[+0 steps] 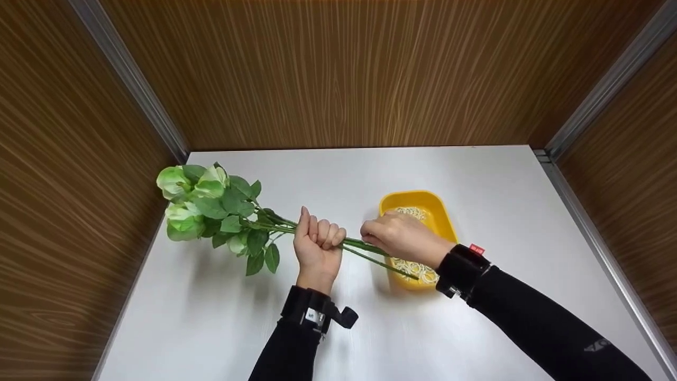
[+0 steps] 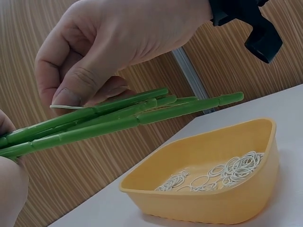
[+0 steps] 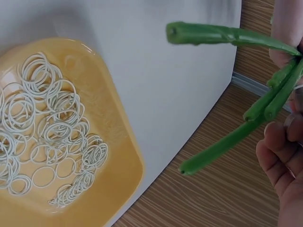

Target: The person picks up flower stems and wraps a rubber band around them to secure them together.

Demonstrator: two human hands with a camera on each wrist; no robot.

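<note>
Black sleeves come in from the near edge of the white table (image 1: 476,174). Left hand (image 1: 316,244) is a fist, fingers curled tight round the stems (image 1: 275,225), with the pale green blooms (image 1: 190,201) lying out to the far left above the table. Right hand (image 1: 403,235) is at the cut ends, just over the yellow tray (image 1: 444,217); its thumb and fingers (image 2: 71,92) pinch what looks like a thin white band against the stems, though the loop itself is too small to be sure of. More bands (image 3: 47,127) lie loose in the tray.

To do this well, I judge the fist should keep the stems bunched and level, ends even, while the pinching fingers stretch the loop wide enough to clear all the ends at once.
</note>
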